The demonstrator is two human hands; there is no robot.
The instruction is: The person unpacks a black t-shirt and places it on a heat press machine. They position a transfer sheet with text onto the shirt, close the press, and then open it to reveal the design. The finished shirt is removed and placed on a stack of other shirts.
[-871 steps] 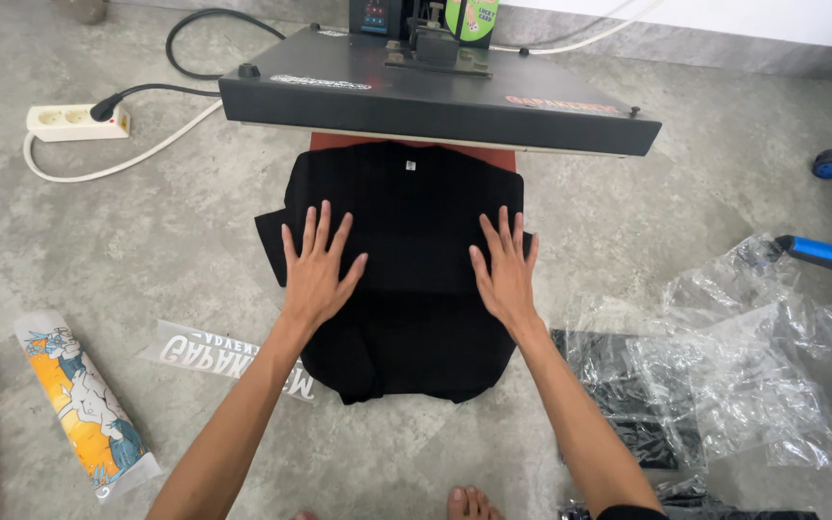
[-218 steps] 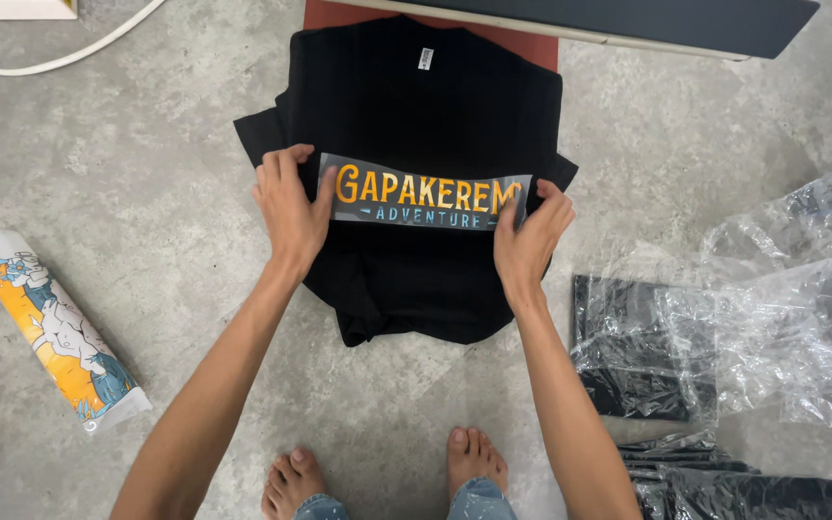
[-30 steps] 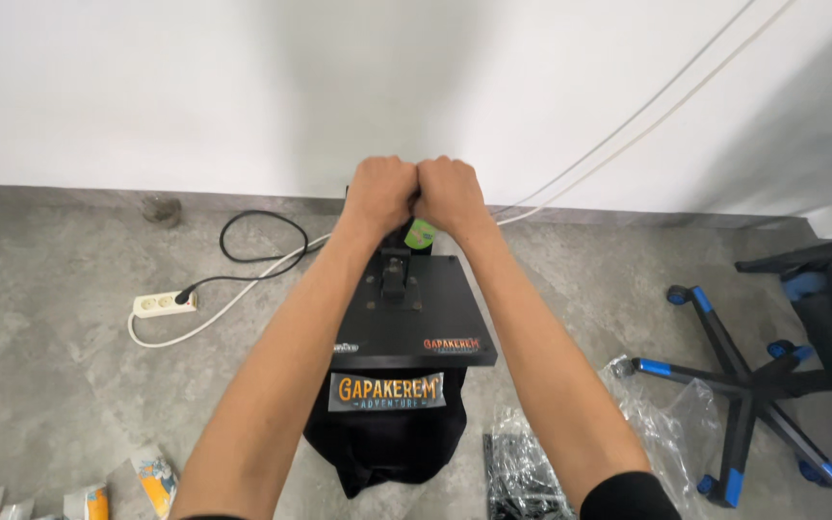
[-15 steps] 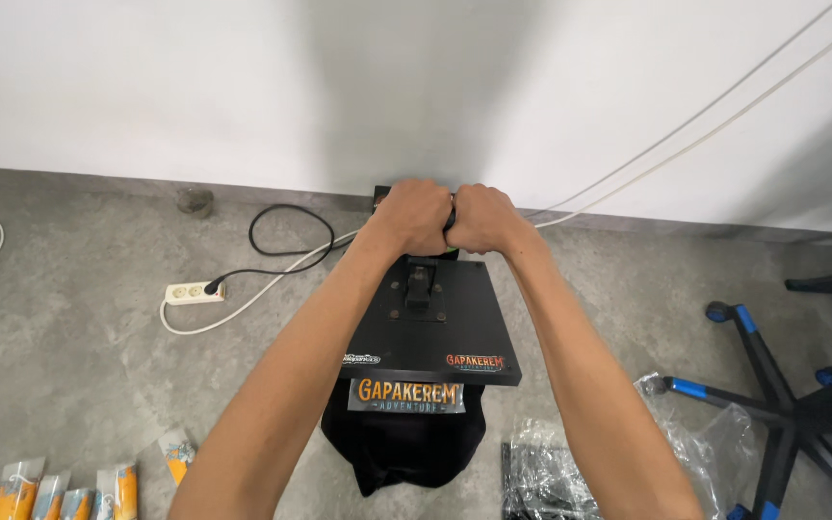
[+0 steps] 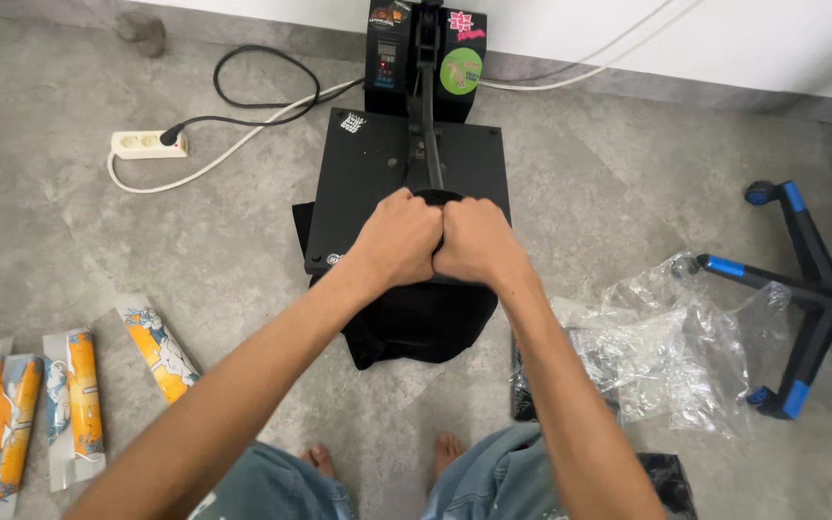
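A black heat press [image 5: 377, 183] stands on the grey floor against the wall, its top plate lowered flat. Both my fists are clamped side by side on the press handle [image 5: 425, 116] at its near end: my left hand [image 5: 399, 236] on the left, my right hand [image 5: 479, 241] on the right, knuckles touching. A black T-shirt [image 5: 426, 323] lies under the plate, with its lower part spilling out toward me. The printed transfer on it is hidden beneath the plate and my hands.
A white power strip [image 5: 149, 144] and cables lie at the back left. Several orange printed strips [image 5: 156, 342] lie on the floor at left. Crumpled clear plastic bags [image 5: 657, 347] and a blue-black chair base [image 5: 811, 289] are at right. My bare feet [image 5: 325, 457] are below.
My two hands have pulled the handle down from high near the wall to low over the plate. The top plate has closed onto the shirt and covers the transfer.
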